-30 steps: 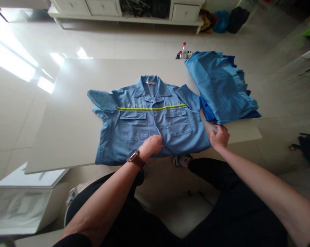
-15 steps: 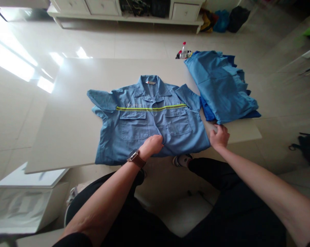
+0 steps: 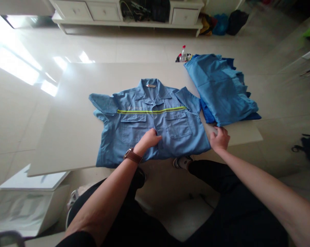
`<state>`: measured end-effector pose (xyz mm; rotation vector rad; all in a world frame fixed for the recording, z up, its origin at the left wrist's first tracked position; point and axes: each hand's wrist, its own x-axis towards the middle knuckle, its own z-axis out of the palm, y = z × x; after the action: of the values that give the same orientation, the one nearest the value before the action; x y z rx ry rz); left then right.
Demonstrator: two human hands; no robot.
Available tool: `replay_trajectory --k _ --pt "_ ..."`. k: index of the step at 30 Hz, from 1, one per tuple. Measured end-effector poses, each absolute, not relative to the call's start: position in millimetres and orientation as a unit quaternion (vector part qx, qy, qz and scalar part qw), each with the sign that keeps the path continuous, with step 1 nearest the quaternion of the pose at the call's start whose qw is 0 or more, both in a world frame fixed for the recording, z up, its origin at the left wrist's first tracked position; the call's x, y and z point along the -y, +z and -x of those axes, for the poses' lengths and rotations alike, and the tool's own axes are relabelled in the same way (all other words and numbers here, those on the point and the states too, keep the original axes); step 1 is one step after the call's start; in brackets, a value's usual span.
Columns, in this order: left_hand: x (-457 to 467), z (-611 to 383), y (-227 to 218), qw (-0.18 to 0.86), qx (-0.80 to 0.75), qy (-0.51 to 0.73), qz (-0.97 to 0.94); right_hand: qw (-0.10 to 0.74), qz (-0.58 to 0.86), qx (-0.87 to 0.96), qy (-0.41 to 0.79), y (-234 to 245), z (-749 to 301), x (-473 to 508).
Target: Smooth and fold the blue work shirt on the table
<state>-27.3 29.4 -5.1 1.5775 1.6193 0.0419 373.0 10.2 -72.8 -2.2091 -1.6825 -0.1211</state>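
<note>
A light blue work shirt (image 3: 134, 130) with a yellow-green reflective stripe lies spread face up on the white table (image 3: 72, 113), collar away from me. My left hand (image 3: 147, 140), with a brown watch on its wrist, rests on the shirt's front placket near the hem, fingers curled together on the cloth. At the shirt's right hem corner, on the table edge, my right hand (image 3: 220, 139) has its fingers bent and pinching the fabric edge.
A pile of blue garments (image 3: 219, 89) lies at the table's right side. Small bottles (image 3: 182, 56) stand at the far edge. A white box (image 3: 23, 202) sits on the floor at lower left, a low white cabinet (image 3: 129, 12) along the far wall, and a dark bag (image 3: 309, 147) at right.
My left hand has slid a little up the shirt front. The view has tilted slightly. My right hand stays at the hem corner.
</note>
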Motion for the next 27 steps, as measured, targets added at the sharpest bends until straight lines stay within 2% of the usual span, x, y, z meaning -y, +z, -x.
replay_trajectory --k 4,7,20,27 --pt "-51.3 29.0 -13.2 0.416 -0.702 0.105 -0.568 0.183 0.782 0.594 -0.046 -72.8 -371.4 -9.8" --pt "-63.0 23.4 -14.4 0.407 -0.705 0.111 -0.570 0.184 0.783 0.593 -0.047 -72.6 -369.9 -9.9" --pt "-77.7 26.5 -11.3 0.298 -0.661 -0.086 -0.683 0.206 0.787 0.581 -0.017 -70.6 -361.5 -6.1" --pt "-74.7 20.2 -5.5 0.279 -0.642 -0.097 -0.708 0.214 0.784 0.583 -0.013 -72.2 -362.1 -5.6"
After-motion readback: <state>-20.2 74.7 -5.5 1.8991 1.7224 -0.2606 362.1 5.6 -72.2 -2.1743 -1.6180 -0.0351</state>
